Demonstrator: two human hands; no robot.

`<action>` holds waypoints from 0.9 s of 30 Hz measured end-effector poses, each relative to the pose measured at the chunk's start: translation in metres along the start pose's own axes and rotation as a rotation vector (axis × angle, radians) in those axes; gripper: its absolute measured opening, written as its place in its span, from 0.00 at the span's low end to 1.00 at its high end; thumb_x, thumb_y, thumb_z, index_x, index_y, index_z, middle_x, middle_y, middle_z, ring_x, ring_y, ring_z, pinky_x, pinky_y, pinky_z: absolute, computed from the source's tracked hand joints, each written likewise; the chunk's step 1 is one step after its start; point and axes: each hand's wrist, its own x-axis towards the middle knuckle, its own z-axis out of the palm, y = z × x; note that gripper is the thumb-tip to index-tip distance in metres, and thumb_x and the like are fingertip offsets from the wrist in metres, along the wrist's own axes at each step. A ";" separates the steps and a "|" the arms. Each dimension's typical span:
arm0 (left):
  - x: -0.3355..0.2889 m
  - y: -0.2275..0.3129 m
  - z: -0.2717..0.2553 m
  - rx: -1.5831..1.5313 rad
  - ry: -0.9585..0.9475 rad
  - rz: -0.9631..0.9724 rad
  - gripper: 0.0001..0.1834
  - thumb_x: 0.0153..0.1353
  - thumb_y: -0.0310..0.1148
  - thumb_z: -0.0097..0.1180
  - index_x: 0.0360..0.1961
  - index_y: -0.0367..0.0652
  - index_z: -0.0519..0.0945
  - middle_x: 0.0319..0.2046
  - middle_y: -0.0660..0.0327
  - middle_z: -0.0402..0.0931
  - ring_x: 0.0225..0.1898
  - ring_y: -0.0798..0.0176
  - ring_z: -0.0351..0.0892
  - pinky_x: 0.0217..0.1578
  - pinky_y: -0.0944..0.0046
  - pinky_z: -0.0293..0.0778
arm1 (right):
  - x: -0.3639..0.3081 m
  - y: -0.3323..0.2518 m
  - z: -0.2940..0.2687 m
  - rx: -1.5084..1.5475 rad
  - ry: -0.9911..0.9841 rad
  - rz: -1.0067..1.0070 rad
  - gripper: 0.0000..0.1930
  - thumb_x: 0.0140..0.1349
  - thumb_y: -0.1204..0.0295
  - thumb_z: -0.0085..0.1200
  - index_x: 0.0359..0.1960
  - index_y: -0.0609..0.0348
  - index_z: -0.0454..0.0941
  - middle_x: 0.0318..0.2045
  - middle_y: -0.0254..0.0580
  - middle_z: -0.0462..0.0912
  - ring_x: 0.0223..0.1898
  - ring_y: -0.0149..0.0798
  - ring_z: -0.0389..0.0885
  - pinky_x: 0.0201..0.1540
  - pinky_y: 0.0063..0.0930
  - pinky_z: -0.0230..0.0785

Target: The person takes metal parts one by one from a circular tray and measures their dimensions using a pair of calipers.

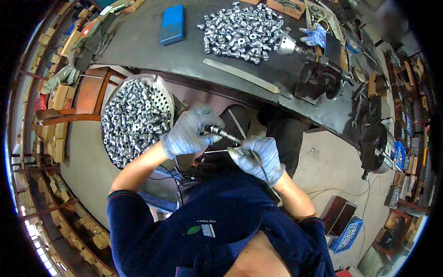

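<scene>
My left hand (191,130), in a grey-blue knit glove, pinches a small shiny metal fitting (215,130) between thumb and fingers. My right hand (261,158), gloved alike, is closed round a slim metal rod (232,138) whose end meets the fitting. A thin pale strip (236,123) slants up from beside my right fingers; whether that hand holds it too I cannot make out. Both hands are above my lap. Left of my left hand, a round metal pan (164,87) with a perforated patch bears a heap of similar fittings (134,122).
On the dark workbench (138,41) lie a blue box (172,25), a pile of fittings (242,32), a flat file (240,75) and a vise-like machine (323,76). A wooden chair (90,94) stands left. A blue crate (348,234) sits on the floor, right.
</scene>
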 end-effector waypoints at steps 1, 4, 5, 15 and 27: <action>0.000 0.007 0.000 0.068 -0.015 -0.037 0.09 0.45 0.32 0.64 0.29 0.45 0.79 0.26 0.61 0.71 0.28 0.57 0.72 0.31 0.59 0.68 | 0.001 -0.001 -0.001 -0.032 -0.032 0.010 0.19 0.46 0.61 0.65 0.09 0.53 0.68 0.09 0.43 0.68 0.13 0.46 0.70 0.17 0.36 0.61; 0.000 0.011 0.006 0.268 -0.034 -0.023 0.11 0.42 0.32 0.63 0.30 0.49 0.80 0.26 0.60 0.68 0.29 0.55 0.73 0.26 0.57 0.69 | 0.002 -0.003 -0.002 -0.100 -0.077 0.024 0.18 0.47 0.58 0.64 0.10 0.53 0.71 0.10 0.43 0.69 0.13 0.46 0.72 0.17 0.37 0.62; 0.001 0.012 0.008 0.317 -0.052 0.004 0.12 0.42 0.33 0.63 0.32 0.50 0.80 0.27 0.60 0.69 0.29 0.54 0.74 0.26 0.56 0.70 | 0.001 -0.002 0.000 -0.109 -0.072 0.024 0.18 0.47 0.58 0.63 0.10 0.52 0.71 0.09 0.43 0.69 0.13 0.46 0.72 0.17 0.37 0.62; 0.004 -0.007 -0.005 -0.540 -0.160 -0.392 0.21 0.55 0.36 0.62 0.47 0.36 0.76 0.32 0.59 0.79 0.31 0.72 0.75 0.34 0.70 0.72 | -0.006 0.007 -0.008 -0.113 -0.048 0.052 0.18 0.49 0.58 0.62 0.10 0.53 0.72 0.10 0.44 0.71 0.13 0.46 0.72 0.17 0.37 0.62; 0.005 -0.007 0.018 -0.665 -0.116 -0.340 0.13 0.56 0.28 0.59 0.42 0.34 0.78 0.33 0.59 0.80 0.35 0.71 0.76 0.38 0.69 0.73 | -0.032 0.046 0.038 0.299 0.206 0.310 0.15 0.52 0.70 0.64 0.12 0.57 0.72 0.09 0.38 0.66 0.13 0.25 0.63 0.16 0.26 0.56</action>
